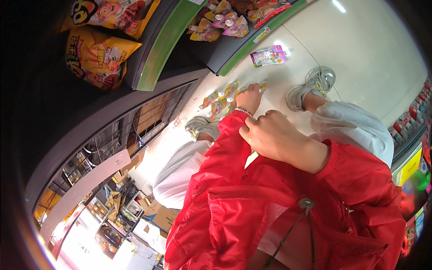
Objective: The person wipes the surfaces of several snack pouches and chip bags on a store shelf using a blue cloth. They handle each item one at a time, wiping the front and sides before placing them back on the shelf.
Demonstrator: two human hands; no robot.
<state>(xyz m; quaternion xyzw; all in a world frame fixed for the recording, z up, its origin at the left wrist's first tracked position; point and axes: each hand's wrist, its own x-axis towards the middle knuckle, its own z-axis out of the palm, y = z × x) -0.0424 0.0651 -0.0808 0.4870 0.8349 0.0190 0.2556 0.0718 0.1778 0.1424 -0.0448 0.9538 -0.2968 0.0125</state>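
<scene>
My left hand (249,98), with a beaded bracelet at its wrist, reaches down over small capped drink or jelly pouches (218,105) lying in rows on the pale tiled floor. Its fingers are beside a pouch (263,85) at the row's right end; whether they grip it is hidden. My right hand (275,136) is curled next to my left forearm, close to the red sleeve cuff, and its palm side is out of sight. A larger purple and white pouch with a spout (269,56) lies apart on the floor, near the shelf's green edge.
Above, a dark shelf with a green price rail (162,44) bears yellow snack bags (98,57) and more capped pouches (219,22). A black wire grid (158,111) runs along the left. My shoes (312,87) flank the pouches. Red-capped bottles (410,116) line the right shelf.
</scene>
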